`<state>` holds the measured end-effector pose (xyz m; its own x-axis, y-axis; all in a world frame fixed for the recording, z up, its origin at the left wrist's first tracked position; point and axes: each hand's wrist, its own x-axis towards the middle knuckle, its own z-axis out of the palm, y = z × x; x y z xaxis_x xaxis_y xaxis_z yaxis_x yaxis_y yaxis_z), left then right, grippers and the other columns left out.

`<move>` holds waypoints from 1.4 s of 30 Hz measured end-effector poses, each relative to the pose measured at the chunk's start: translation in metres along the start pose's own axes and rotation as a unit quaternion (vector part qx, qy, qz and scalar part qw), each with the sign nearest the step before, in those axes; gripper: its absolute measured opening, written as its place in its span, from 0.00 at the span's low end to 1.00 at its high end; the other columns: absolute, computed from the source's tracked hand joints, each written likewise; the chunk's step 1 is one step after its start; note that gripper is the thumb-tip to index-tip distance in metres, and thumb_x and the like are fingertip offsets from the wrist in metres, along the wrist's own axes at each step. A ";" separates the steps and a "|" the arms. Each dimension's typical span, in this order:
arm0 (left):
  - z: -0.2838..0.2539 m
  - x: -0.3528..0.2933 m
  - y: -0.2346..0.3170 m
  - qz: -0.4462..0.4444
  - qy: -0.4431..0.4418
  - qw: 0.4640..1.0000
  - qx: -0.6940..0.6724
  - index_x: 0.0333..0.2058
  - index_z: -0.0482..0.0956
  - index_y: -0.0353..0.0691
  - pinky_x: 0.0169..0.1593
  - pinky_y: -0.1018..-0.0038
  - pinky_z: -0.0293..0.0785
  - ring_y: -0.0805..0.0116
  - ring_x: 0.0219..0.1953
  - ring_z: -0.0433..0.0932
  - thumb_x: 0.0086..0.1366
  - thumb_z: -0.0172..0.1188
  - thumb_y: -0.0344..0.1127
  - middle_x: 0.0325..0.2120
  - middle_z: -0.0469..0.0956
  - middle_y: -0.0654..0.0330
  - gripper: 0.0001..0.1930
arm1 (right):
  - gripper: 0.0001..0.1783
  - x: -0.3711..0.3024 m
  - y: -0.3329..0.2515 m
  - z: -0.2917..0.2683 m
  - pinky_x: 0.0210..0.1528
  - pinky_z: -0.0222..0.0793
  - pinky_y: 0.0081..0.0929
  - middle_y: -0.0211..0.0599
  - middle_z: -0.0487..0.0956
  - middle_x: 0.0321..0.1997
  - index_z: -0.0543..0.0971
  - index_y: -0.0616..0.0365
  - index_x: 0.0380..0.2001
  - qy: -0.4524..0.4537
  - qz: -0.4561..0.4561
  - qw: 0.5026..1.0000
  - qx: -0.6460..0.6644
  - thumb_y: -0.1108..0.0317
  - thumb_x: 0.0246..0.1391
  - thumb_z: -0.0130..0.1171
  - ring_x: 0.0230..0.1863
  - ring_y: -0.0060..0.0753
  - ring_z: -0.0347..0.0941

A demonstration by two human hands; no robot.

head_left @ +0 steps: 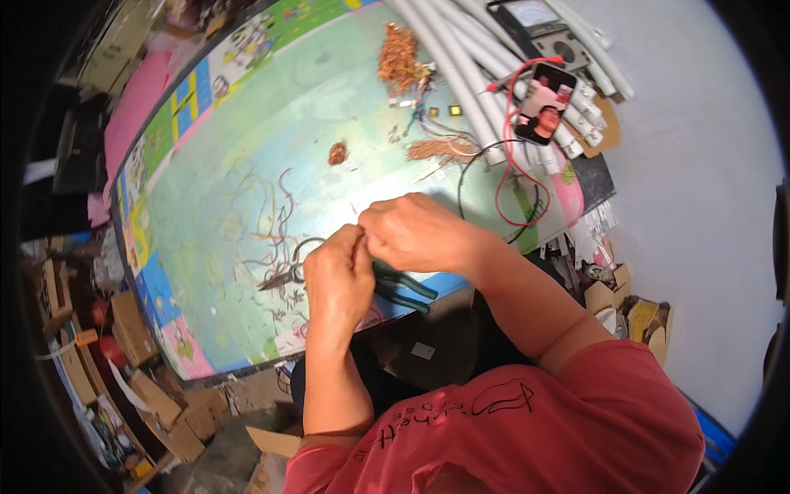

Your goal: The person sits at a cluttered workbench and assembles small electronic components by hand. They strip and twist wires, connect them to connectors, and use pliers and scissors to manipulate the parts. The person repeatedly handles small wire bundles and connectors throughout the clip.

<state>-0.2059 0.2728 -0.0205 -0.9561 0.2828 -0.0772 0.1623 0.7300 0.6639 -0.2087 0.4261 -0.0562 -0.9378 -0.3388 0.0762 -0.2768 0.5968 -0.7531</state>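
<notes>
Above the table's near edge my two hands meet with fingers closed. My left hand (339,272) and my right hand (415,233) pinch together at the fingertips. Whatever is between them is too small or hidden to make out. Beneath them lie pliers with dark green handles (405,286); dark pointed metal jaws (278,279) show left of my left hand, which hides the middle. Around the jaws are thin stripped wire coverings (282,202) and small scraps. A small ball of copper wire (337,153) lies farther off.
A copper wire heap (399,58) and loose copper strands (440,149) lie toward the back right. White tubes (448,62) hold a phone (545,103), next to an analog multimeter (543,34) with red leads (508,156). Cardboard boxes (132,329) crowd the floor left.
</notes>
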 end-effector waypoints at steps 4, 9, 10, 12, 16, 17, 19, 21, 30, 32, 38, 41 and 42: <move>0.002 0.000 -0.004 -0.045 -0.030 0.995 -0.083 0.27 0.73 0.32 0.26 0.66 0.66 0.61 0.18 0.70 0.64 0.54 0.30 0.15 0.71 0.53 0.08 | 0.12 -0.001 -0.002 -0.008 0.34 0.70 0.48 0.52 0.78 0.25 0.76 0.64 0.22 0.003 -0.001 1.000 0.013 0.66 0.50 0.51 0.30 0.60 0.75; 0.000 0.006 -0.011 -0.171 -0.088 0.874 -0.447 0.21 0.69 0.44 0.18 0.80 0.44 0.83 0.14 0.50 0.66 0.54 0.37 0.14 0.60 0.74 0.14 | 0.13 -0.002 -0.004 -0.015 0.32 0.69 0.48 0.53 0.77 0.21 0.77 0.63 0.20 0.032 0.002 0.998 0.053 0.64 0.49 0.51 0.27 0.60 0.74; 0.002 0.006 -0.009 -0.164 -0.073 0.871 -0.457 0.19 0.66 0.46 0.17 0.80 0.42 0.84 0.13 0.47 0.65 0.55 0.39 0.13 0.57 0.75 0.15 | 0.13 -0.001 -0.005 -0.015 0.31 0.69 0.48 0.52 0.76 0.20 0.77 0.62 0.20 0.041 0.001 0.997 0.059 0.64 0.49 0.51 0.26 0.59 0.74; 0.005 0.005 -0.009 -0.141 -0.039 0.860 -0.489 0.20 0.65 0.46 0.17 0.80 0.43 0.84 0.14 0.48 0.66 0.55 0.38 0.13 0.58 0.75 0.15 | 0.12 0.002 -0.006 -0.012 0.29 0.68 0.48 0.51 0.75 0.18 0.76 0.60 0.19 0.057 -0.004 0.996 0.070 0.64 0.47 0.52 0.24 0.58 0.73; 0.011 0.001 0.003 -0.101 0.055 0.886 -0.448 0.19 0.64 0.46 0.18 0.81 0.46 0.85 0.14 0.52 0.66 0.53 0.37 0.14 0.60 0.74 0.16 | 0.09 0.003 -0.010 -0.006 0.25 0.65 0.47 0.48 0.73 0.16 0.75 0.57 0.17 0.125 -0.002 0.985 0.117 0.64 0.44 0.53 0.21 0.58 0.69; 0.012 0.001 -0.001 -0.074 0.059 0.903 -0.419 0.19 0.63 0.46 0.18 0.80 0.48 0.85 0.14 0.54 0.67 0.53 0.37 0.14 0.60 0.73 0.16 | 0.09 0.003 -0.010 -0.005 0.24 0.64 0.45 0.48 0.72 0.16 0.74 0.57 0.17 0.145 -0.022 0.980 0.135 0.65 0.45 0.54 0.20 0.58 0.69; 0.011 0.001 0.006 -0.046 0.053 0.908 -0.413 0.19 0.61 0.45 0.18 0.80 0.47 0.83 0.15 0.51 0.67 0.52 0.36 0.14 0.58 0.73 0.17 | 0.08 0.003 -0.010 -0.011 0.23 0.64 0.43 0.48 0.72 0.17 0.75 0.57 0.19 0.135 0.002 0.976 0.172 0.65 0.46 0.55 0.20 0.57 0.67; -0.007 -0.005 0.010 0.021 0.066 0.894 -0.443 0.18 0.59 0.45 0.18 0.79 0.46 0.83 0.15 0.49 0.66 0.52 0.35 0.13 0.55 0.73 0.17 | 0.06 0.005 0.016 -0.006 0.23 0.65 0.32 0.45 0.72 0.17 0.74 0.60 0.22 0.187 0.125 0.967 0.117 0.70 0.50 0.53 0.16 0.34 0.66; -0.018 0.010 -0.014 -0.078 -0.039 0.748 -0.658 0.18 0.55 0.46 0.16 0.78 0.40 0.80 0.14 0.44 0.65 0.50 0.35 0.13 0.48 0.72 0.18 | 0.09 0.007 0.011 -0.011 0.28 0.68 0.27 0.41 0.78 0.26 0.80 0.62 0.36 0.130 0.075 0.972 0.181 0.69 0.57 0.53 0.21 0.29 0.72; -0.019 0.009 -0.012 -0.089 -0.033 0.764 -0.639 0.18 0.55 0.46 0.17 0.78 0.42 0.80 0.14 0.45 0.65 0.50 0.35 0.13 0.49 0.71 0.18 | 0.11 0.008 0.001 -0.013 0.29 0.70 0.28 0.41 0.79 0.31 0.80 0.60 0.40 0.144 0.099 0.968 0.181 0.67 0.56 0.57 0.20 0.30 0.73; -0.015 0.008 -0.009 -0.097 -0.018 0.786 -0.610 0.18 0.56 0.46 0.18 0.78 0.43 0.80 0.15 0.46 0.66 0.49 0.35 0.13 0.51 0.71 0.17 | 0.06 0.006 -0.021 -0.011 0.23 0.65 0.16 0.29 0.74 0.30 0.75 0.63 0.38 0.031 0.130 0.893 0.431 0.71 0.60 0.56 0.22 0.15 0.69; -0.011 0.010 -0.006 -0.106 -0.007 0.799 -0.591 0.18 0.58 0.46 0.19 0.79 0.44 0.81 0.15 0.47 0.67 0.50 0.36 0.13 0.52 0.72 0.17 | 0.05 0.004 -0.016 -0.003 0.22 0.65 0.16 0.30 0.74 0.30 0.72 0.62 0.37 -0.011 0.114 0.885 0.451 0.73 0.59 0.56 0.21 0.16 0.68; -0.010 0.011 -0.009 -0.102 -0.004 0.806 -0.583 0.18 0.59 0.45 0.19 0.79 0.44 0.82 0.15 0.47 0.67 0.51 0.36 0.13 0.53 0.72 0.17 | 0.05 0.004 -0.015 -0.005 0.22 0.65 0.16 0.30 0.74 0.29 0.72 0.62 0.37 -0.014 0.115 0.896 0.428 0.73 0.59 0.56 0.20 0.16 0.68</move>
<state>-0.2204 0.2634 -0.0197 -0.9315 0.2379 -0.2751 -0.3422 -0.3175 0.8843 -0.2088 0.4193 -0.0415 -0.9405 -0.3031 -0.1535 0.1971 -0.1188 -0.9732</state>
